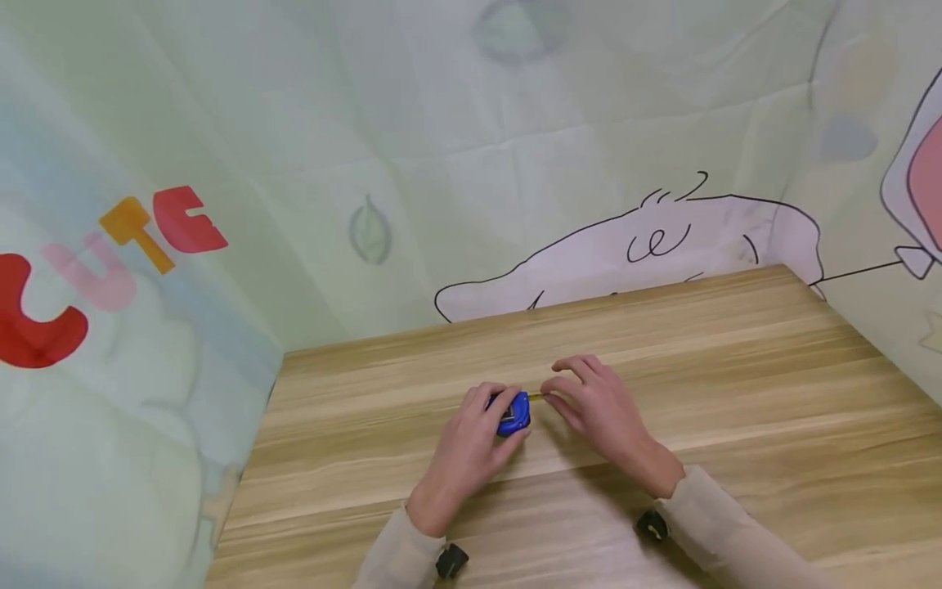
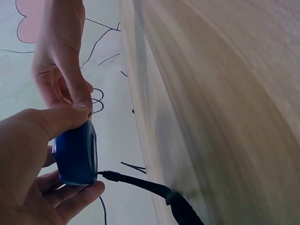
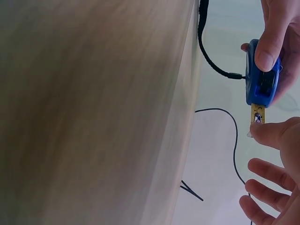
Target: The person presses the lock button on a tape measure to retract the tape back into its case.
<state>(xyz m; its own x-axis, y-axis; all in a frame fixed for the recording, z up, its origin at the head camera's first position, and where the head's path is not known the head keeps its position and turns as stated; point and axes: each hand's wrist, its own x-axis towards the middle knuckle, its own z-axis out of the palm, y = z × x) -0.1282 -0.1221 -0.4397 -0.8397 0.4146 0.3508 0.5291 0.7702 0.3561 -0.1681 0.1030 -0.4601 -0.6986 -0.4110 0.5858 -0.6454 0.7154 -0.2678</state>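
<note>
A blue tape measure (image 1: pixel 518 414) is held above the wooden table by my left hand (image 1: pixel 471 442), thumb on one side and fingers around the other. A short length of yellow blade (image 3: pixel 258 114) sticks out of its mouth. My right hand (image 1: pixel 599 409) pinches the blade's end between thumb and index finger, its other fingers spread apart. In the left wrist view, the blue case (image 2: pixel 75 154) sits between thumb and fingers, and a black wrist strap (image 2: pixel 140 182) hangs from it.
The wood-grain table (image 1: pixel 353 491) reaches back to a printed fabric backdrop (image 1: pixel 309 164) with cartoon drawings and coloured letters. Fabric also rises along the left and right sides. Each wrist wears a small black device (image 1: pixel 451 560).
</note>
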